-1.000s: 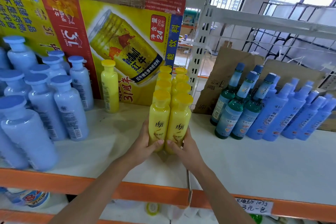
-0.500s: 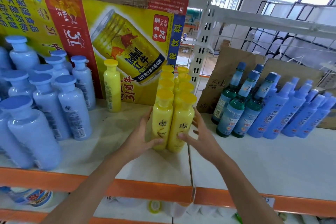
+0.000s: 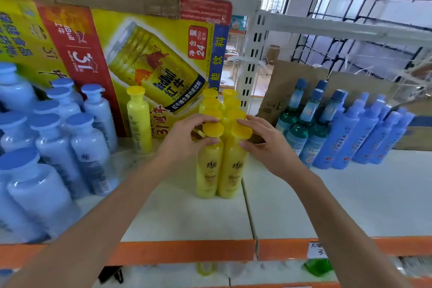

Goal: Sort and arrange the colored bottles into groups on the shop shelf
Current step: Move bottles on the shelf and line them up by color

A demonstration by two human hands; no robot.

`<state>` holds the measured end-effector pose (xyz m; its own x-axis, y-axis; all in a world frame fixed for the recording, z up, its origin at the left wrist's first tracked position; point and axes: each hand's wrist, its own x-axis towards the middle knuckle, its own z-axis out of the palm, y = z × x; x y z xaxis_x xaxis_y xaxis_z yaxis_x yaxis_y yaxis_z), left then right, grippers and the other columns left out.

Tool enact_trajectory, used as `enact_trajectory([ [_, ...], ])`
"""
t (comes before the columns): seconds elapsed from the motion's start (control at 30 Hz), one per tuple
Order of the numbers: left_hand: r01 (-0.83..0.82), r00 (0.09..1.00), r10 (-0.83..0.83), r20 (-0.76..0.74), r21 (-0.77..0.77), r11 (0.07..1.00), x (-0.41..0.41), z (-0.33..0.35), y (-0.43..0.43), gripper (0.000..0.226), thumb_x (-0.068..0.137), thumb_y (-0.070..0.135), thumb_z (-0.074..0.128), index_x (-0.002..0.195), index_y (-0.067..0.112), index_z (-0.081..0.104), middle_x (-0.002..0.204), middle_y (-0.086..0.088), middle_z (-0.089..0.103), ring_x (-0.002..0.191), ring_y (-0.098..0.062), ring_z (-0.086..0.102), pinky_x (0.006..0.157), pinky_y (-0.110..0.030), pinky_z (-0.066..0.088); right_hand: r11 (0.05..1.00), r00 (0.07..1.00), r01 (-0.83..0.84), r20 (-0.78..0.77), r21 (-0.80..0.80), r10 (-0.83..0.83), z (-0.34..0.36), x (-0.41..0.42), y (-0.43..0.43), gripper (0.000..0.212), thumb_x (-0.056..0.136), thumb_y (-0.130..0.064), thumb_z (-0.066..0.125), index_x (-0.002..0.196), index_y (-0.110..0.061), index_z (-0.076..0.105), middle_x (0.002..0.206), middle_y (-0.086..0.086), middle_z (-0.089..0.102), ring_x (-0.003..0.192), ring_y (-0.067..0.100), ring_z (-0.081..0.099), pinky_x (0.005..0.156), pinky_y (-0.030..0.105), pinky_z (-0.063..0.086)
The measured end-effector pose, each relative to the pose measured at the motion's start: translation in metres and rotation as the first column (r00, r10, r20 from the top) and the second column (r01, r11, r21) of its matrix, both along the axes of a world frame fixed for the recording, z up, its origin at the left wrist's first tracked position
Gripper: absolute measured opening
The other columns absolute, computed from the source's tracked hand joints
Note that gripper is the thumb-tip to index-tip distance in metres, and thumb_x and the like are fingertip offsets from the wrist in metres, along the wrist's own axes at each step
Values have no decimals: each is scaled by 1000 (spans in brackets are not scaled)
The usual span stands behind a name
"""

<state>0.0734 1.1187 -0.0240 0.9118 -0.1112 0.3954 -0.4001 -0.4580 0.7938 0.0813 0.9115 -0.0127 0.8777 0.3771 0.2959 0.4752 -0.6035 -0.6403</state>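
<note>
Hands first: left hand [image 3: 187,140] is wrapped round the top of the front-left bottle [image 3: 209,166]. The thumb is tucked under the cap at the neck and the fingers [image 3: 198,119] curl over behind the cap, so it's clamped on, not spread. Right hand [image 3: 264,145] mirrors it on the front-right bottle [image 3: 232,168]: thumb against the neck, fingers looser and a bit fanned but hooked round the cap from the 3 o'clock side. Can't tell how hard either one squeezes.

Those two stand upright and touching at the front of a double row of yellow bottles [image 3: 230,104], dead centre on the white shelf [image 3: 187,217], running back toward 12 o'clock. The front pair's bases sit just by the seam between shelf panels.

One lone yellow bottle [image 3: 139,121] stands apart at 10 o'clock, against the Red Bull box [image 3: 152,65]. Pale blue bottles [image 3: 53,147] crowd 9 o'clock. Over at 3 o'clock are the green bottles [image 3: 300,128], and the blue spray bottles [image 3: 364,133] are packed just beyond them.
</note>
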Motion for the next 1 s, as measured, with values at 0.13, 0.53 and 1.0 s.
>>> enact_trajectory([
  [0.13,31,999,-31,8,-21,999,3,-1,0,39,71,16,72,103,35,57,99,21,54,87,5,55,73,0,42,1000,999,17,29,19,-17,-2,1,0,45,88,-19,60,130,-29,49,145,-3,36,124,12,45,91,13,43],
  [0.53,71,997,-71,44,-7,997,2,-1,0,40,75,13,70,109,32,56,102,24,52,92,10,53,77,0,42,997,999,30,22,74,-32,-5,-1,2,45,88,-17,59,131,-27,50,143,-4,37,121,11,46,84,1,42],
  [1.0,46,996,-52,76,78,996,-8,21,18,43,72,41,62,114,37,56,106,19,54,98,2,53,87,-18,45,984,991,48,131,-171,-25,23,-1,3,61,84,-41,59,139,-34,34,148,-11,31,130,11,38,104,28,32],
])
